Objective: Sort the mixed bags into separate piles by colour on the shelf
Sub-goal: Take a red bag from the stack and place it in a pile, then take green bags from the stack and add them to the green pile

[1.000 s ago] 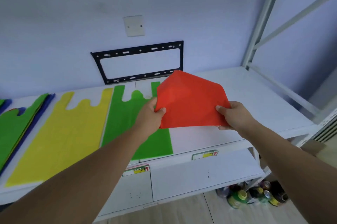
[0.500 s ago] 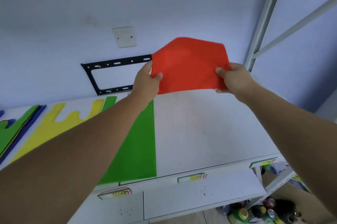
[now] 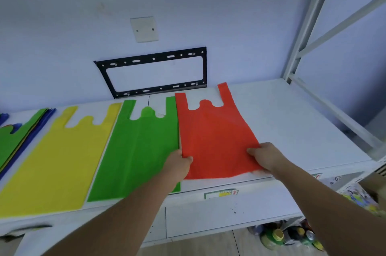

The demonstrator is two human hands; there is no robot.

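A red bag lies spread flat on the white shelf, handles toward the wall. My left hand pinches its near left corner and my right hand grips its near right corner. Directly left of it lies a green bag, and left of that a yellow bag. At the far left edge sits a mixed stack of green and blue bags.
A black metal bracket and a blank wall plate are on the wall behind. The shelf's white frame post rises at the right. Bottles stand on the floor below the shelf.
The red bag was held folded up in the air against the wall; now it is unfolded and laid flat on the shelf beside the green bag, with both hands lowered to its near edge.
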